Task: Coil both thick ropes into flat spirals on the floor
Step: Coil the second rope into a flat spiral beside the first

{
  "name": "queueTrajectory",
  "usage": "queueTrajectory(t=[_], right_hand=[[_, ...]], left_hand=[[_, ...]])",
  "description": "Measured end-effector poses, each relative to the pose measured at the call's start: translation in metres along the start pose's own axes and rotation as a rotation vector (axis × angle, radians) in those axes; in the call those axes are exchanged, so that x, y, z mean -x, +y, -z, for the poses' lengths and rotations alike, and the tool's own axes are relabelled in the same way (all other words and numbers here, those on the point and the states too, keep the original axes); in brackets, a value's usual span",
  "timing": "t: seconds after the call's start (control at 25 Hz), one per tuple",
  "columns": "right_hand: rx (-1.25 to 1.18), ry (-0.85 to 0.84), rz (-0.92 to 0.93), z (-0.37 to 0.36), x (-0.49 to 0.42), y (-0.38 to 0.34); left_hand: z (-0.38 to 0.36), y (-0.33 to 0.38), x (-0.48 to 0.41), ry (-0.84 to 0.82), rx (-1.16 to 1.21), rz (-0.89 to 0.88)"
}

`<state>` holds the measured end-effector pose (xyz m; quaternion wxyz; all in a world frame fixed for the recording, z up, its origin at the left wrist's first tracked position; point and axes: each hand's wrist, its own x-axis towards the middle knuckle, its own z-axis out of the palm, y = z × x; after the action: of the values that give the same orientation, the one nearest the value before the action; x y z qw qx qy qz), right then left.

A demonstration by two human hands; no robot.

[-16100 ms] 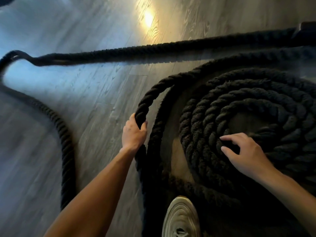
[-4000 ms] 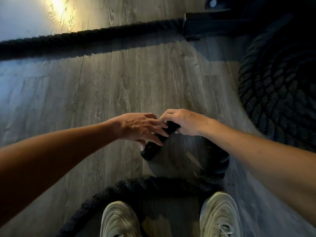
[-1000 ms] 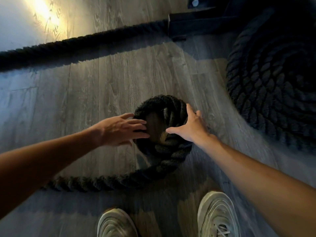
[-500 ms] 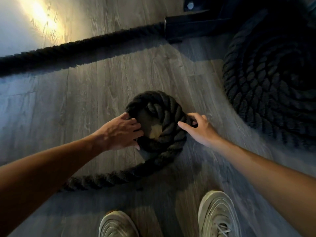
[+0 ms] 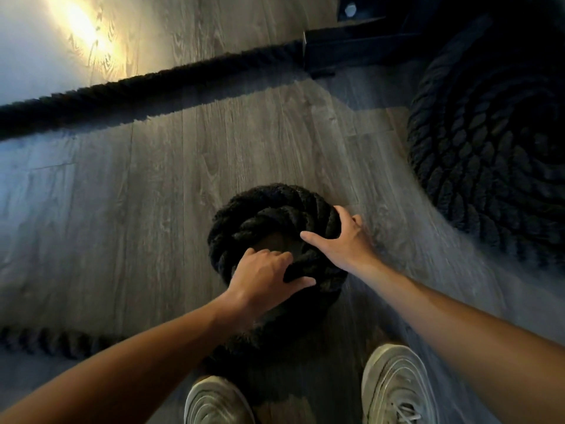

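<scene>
The small coil (image 5: pixel 275 237) sat on the wooden floor (image 5: pixel 153 185) just ahead of the person's shoes (image 5: pixel 394 384), only a couple of turns wound around a bare centre. The left hand (image 5: pixel 266 280) had its fingers curled over the near turn, holding it; the right hand (image 5: pixel 339 240) lay spread against the far side, fingers wide. The finished big coil (image 5: pixel 489 154) lay well apart to the right. The stiff rope looked likely to spring open if either hand lifted. The turns could also ride up and stack, and the loose tail (image 5: pixel 55 341) might drag the coil sideways.
</scene>
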<state>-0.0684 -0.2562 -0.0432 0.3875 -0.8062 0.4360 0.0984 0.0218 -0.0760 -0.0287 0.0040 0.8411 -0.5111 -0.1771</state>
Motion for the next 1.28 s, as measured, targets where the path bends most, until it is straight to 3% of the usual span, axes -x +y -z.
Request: queueTrajectory(t=[0.16, 0.24, 0.32, 0.44, 0.52, 0.68, 0.8, 0.96, 1.08, 1.16, 1.28], right_hand=[[0.03, 0.0, 0.038, 0.0, -0.002, 0.002], [0.023, -0.016, 0.038, 0.002, -0.001, 0.001], [0.019, -0.024, 0.036, 0.004, -0.001, 0.0], [0.073, -0.006, 0.051, 0.0, 0.003, -0.003], [0.152, -0.002, 0.089, -0.004, 0.007, -0.005], [0.233, 0.005, 0.198, 0.007, -0.001, -0.007], [0.304, 0.071, 0.283, 0.017, -0.015, -0.012], [0.383, 0.112, 0.264, 0.023, -0.029, -0.019], [0.347, 0.123, 0.101, 0.022, -0.032, -0.021], [0.304, 0.15, -0.017, 0.017, -0.029, -0.023], [0.337, 0.168, 0.014, 0.014, -0.022, -0.021]], left_hand=[[0.014, -0.063, 0.007, 0.304, -0.079, -0.327], [0.034, -0.105, -0.002, 0.333, -0.057, -0.19], [0.052, -0.131, -0.017, 0.203, 0.064, 0.062], [0.053, -0.129, -0.033, 0.029, 0.326, 0.255], [0.046, -0.117, -0.031, 0.095, 0.433, 0.334], [0.027, -0.106, -0.006, 0.208, 0.44, 0.435], [0.023, -0.103, 0.013, 0.207, 0.742, 0.52], [0.009, -0.092, 0.031, 0.071, 0.964, 0.544], [0.001, -0.079, 0.032, -0.09, 1.116, 0.489], [0.006, -0.079, 0.028, -0.142, 0.968, 0.448], [0.021, -0.089, 0.011, -0.089, 0.308, 0.258]])
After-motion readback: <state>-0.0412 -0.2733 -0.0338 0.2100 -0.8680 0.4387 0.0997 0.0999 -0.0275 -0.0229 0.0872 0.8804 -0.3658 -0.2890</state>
